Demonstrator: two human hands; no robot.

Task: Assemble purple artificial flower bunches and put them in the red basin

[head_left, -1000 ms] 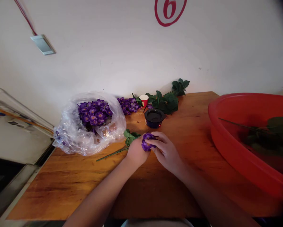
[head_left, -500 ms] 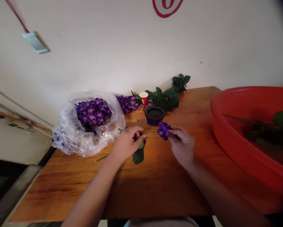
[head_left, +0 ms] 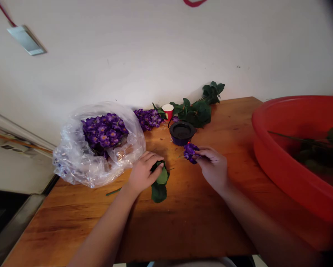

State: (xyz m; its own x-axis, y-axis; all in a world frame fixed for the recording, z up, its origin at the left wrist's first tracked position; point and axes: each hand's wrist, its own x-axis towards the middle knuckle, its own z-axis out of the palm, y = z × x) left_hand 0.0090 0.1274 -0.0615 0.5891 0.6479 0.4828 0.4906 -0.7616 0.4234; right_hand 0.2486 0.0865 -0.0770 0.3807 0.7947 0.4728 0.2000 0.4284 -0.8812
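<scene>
Near the middle of the wooden table, my left hand is closed on a green leafy stem, whose leaves hang below the thumb. A thin stem end points right from the leaves. To the right, my right hand pinches a small purple flower between thumb and fingers, its petals facing left. Just behind that flower stands a small dark pot with a black lid, a red light glowing at its front. The two hands are apart.
A clear plastic bag of purple flowers lies at the left. More purple flowers, a red-and-white paper cup and green leaves lie along the wall. A large red basin with greenery fills the right side.
My left hand has moved slightly left and down, and its fingers have come down on the leafy stem. My right hand still holds the purple flower. The camera view has shifted slightly.
</scene>
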